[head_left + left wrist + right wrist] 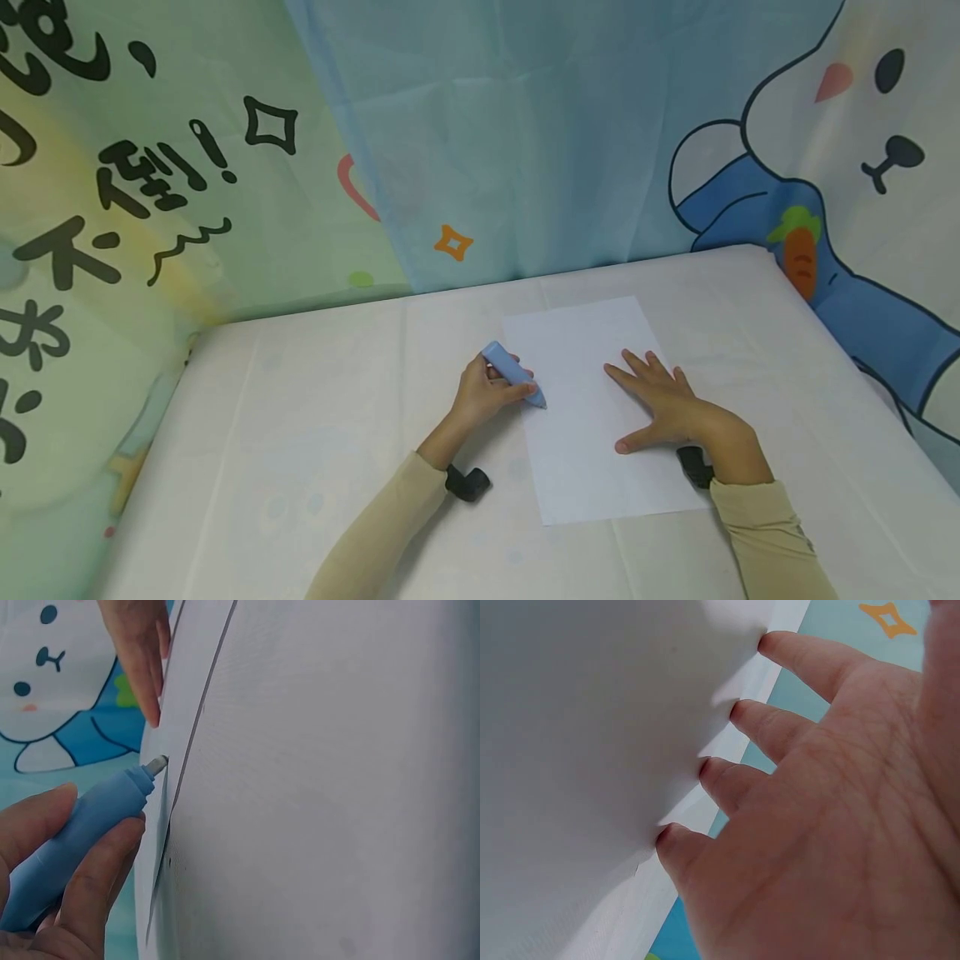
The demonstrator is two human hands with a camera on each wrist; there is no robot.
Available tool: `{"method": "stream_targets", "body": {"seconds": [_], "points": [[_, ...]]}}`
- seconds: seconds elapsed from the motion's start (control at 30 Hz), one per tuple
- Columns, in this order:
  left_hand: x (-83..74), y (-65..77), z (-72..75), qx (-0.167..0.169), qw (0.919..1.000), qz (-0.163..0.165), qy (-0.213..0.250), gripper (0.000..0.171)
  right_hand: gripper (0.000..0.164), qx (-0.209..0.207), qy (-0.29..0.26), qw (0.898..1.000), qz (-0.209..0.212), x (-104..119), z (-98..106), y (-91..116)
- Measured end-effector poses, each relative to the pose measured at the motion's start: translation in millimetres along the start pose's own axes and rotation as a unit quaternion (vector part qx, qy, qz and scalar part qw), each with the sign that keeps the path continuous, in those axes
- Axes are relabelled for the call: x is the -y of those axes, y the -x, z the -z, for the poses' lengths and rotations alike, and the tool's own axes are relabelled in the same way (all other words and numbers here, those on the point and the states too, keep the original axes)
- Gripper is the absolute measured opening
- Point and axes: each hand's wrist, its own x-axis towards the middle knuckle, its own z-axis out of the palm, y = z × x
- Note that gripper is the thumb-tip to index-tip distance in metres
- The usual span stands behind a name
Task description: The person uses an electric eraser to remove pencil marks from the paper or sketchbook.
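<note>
Printed backdrop [540, 167] is hanging beyond both your hands. White-covered table [322, 458] is spreading out beneath them. White sheet [585, 467] is lying under your right hand and extending leftward to the fingers of your left. Tan sleeves [382, 525] are covering your forearms behind the hands. Your right hand [663, 404] is resting on the sheet, fingers straight and fanned, fingertips touching the paper, grasping nothing. Your left hand [476, 396] is grasping the blue pen-like tool [502, 362] between thumb and fingers, at the sheet's left edge. The tool is slanting through that grip: its broad rear end is sticking out on the far side of the hand, its narrow end is projecting past the thumb, well apart from your right hand. Black wrist devices [468, 484] are sitting just behind each hand, on the inner side. Pale grey tip [157, 764] is pointing away from your left fingers; the views are not settling whether it is touching paper.
</note>
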Motion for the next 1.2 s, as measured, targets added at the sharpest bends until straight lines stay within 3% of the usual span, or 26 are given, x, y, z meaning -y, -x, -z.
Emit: {"method": "stream_targets", "body": {"seconds": [0.6,1.2], "points": [[-2.1,3.6,-2.4,0.014,0.9998,-0.003,-0.016,0.045,0.113,-0.004,0.003,1.0,-0.006,1.3,0.8,-0.4],[-3.0,1.8,-1.0,0.002,0.9998,-0.002,-0.02,0.046,0.113,0.001,0.002,1.0,-0.001,0.4,0.5,-0.5]]}}
